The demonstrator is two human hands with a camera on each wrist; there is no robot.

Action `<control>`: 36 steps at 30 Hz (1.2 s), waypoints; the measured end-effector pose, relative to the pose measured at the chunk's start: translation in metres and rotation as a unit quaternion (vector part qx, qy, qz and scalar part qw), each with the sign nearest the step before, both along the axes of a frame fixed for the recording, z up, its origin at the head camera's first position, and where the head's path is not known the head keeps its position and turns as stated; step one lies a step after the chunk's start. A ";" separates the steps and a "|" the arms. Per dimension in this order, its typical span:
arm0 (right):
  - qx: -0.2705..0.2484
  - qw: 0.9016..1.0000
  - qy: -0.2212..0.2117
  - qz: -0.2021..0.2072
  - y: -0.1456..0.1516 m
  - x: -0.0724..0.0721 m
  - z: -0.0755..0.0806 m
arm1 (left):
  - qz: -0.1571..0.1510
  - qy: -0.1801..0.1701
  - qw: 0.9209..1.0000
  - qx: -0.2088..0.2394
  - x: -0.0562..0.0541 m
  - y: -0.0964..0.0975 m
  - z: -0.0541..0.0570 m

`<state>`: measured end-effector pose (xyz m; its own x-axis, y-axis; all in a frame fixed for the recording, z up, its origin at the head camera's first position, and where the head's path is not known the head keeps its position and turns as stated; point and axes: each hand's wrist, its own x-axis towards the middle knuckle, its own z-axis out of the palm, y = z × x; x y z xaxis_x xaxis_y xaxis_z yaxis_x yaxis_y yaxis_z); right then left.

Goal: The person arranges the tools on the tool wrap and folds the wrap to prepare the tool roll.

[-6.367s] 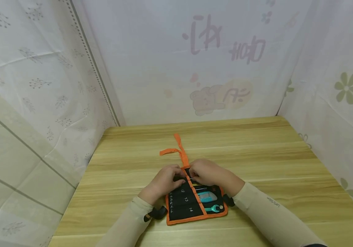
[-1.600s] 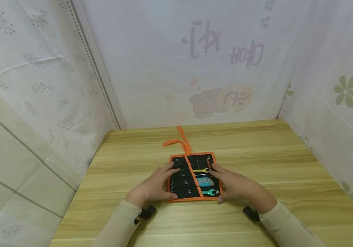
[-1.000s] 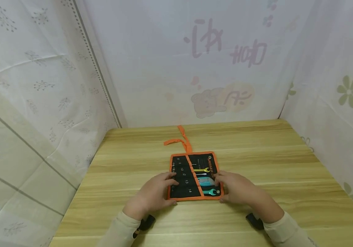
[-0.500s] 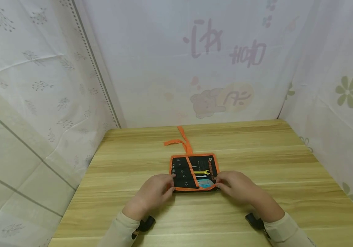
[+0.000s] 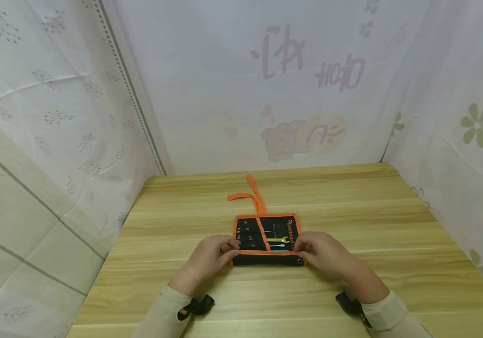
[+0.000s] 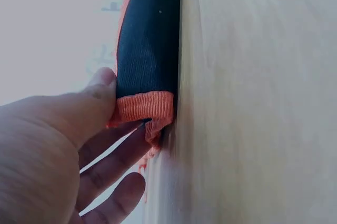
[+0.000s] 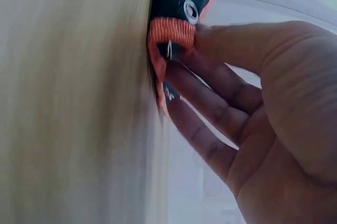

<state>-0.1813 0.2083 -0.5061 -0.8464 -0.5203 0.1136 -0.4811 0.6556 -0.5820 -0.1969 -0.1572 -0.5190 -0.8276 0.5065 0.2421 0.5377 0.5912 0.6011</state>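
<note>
A black tool roll [image 5: 262,259] with orange edging lies on the table, its near edge folded over toward the far side. My left hand [image 5: 212,257] pinches the left end of that fold between thumb and fingers, as the left wrist view shows at the orange trim [image 6: 142,107]. At the right end, my right hand [image 5: 320,252] pinches the fold beside a metal eyelet [image 7: 190,11]. A yellow wrench [image 5: 281,240] and a screwdriver with a pale tip [image 5: 278,245] show in the pockets. Only a sliver of the turquoise utility knife is visible; the green wrench is hidden.
Two orange tie straps [image 5: 258,202] stretch from the roll's far edge across the wooden table [image 5: 351,202]. Patterned white cloth [image 5: 207,94] hangs behind the table and at both sides.
Earlier the roll lay flat, with my right hand at its pockets. Both hands then took its near corners and folded the near edge away from me, covering the green wrench and most of the knife.
</note>
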 end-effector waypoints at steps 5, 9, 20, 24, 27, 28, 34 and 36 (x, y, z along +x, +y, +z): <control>-0.039 0.999 0.016 0.035 -0.001 -0.001 -0.001 | -0.003 0.061 0.998 0.006 -0.004 0.000 -0.004; -0.017 0.999 0.017 0.037 0.001 -0.001 -0.002 | -0.007 0.094 0.995 -0.018 -0.005 -0.001 -0.003; 0.041 0.999 0.008 0.029 0.004 0.000 -0.008 | -0.030 0.035 0.995 -0.085 0.004 -0.002 0.007; 0.053 0.998 0.011 0.026 0.003 -0.003 -0.011 | -0.036 0.039 0.994 -0.095 0.004 -0.002 0.007; 0.054 0.998 0.019 0.034 0.003 -0.004 -0.012 | -0.042 0.034 0.994 -0.091 0.003 -0.003 0.007; 0.054 0.997 0.024 0.039 0.003 -0.004 -0.012 | -0.045 0.034 0.994 -0.089 0.003 -0.003 0.007; 0.039 0.997 0.024 0.057 0.005 -0.003 -0.010 | -0.050 0.047 0.994 -0.087 0.002 -0.003 0.005; 0.032 0.998 0.010 0.055 0.006 -0.003 -0.010 | -0.052 0.056 0.993 -0.086 0.002 -0.003 0.004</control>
